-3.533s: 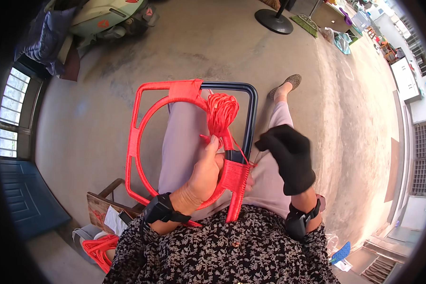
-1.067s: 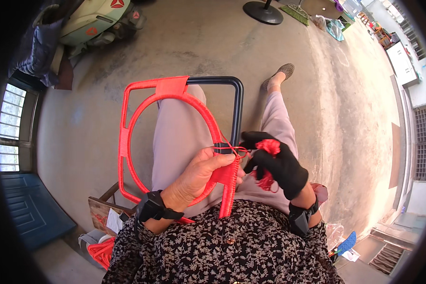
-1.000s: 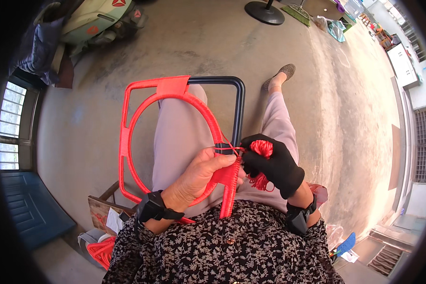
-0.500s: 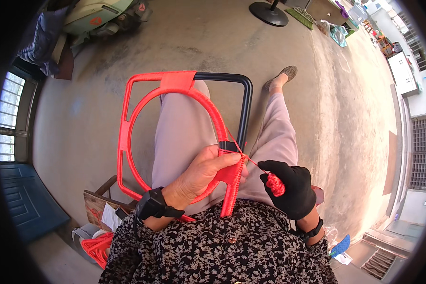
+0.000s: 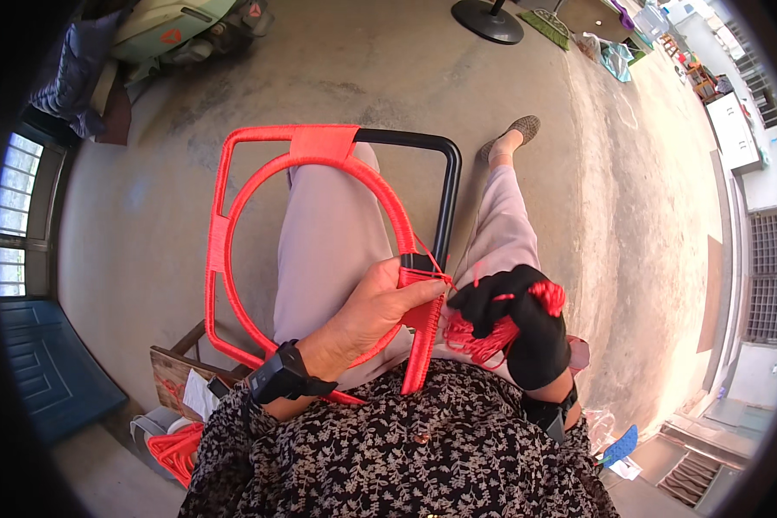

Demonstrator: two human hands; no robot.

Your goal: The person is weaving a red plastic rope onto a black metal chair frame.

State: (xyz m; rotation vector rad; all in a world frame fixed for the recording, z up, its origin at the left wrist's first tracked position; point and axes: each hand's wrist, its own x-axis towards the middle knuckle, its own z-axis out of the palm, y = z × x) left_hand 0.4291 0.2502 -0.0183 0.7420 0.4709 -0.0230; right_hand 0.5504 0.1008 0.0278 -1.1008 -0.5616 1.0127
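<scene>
A metal chair frame [image 5: 224, 216] lies across my lap, mostly wrapped in red cord, with a bare black section [image 5: 445, 198] at its far right. My left hand [image 5: 375, 306], bare with a dark wristband, grips the frame's right bar where the red wrapping ends. My right hand [image 5: 518, 319], in a black glove, is shut on a bundle of loose red cord [image 5: 483, 332]. A taut strand runs from that bundle to the wrapped bar.
A wooden box [image 5: 177, 375] with paper and a coil of red cord [image 5: 177, 449] sit by my left side. A scooter [image 5: 181, 26] stands at the back left, a round black stand base [image 5: 488, 19] at the back. A blue bench [image 5: 43, 363] is on the left.
My right hand has come back up from my right side to the bar with the cord bundle. My left hand has kept its grip on the frame.
</scene>
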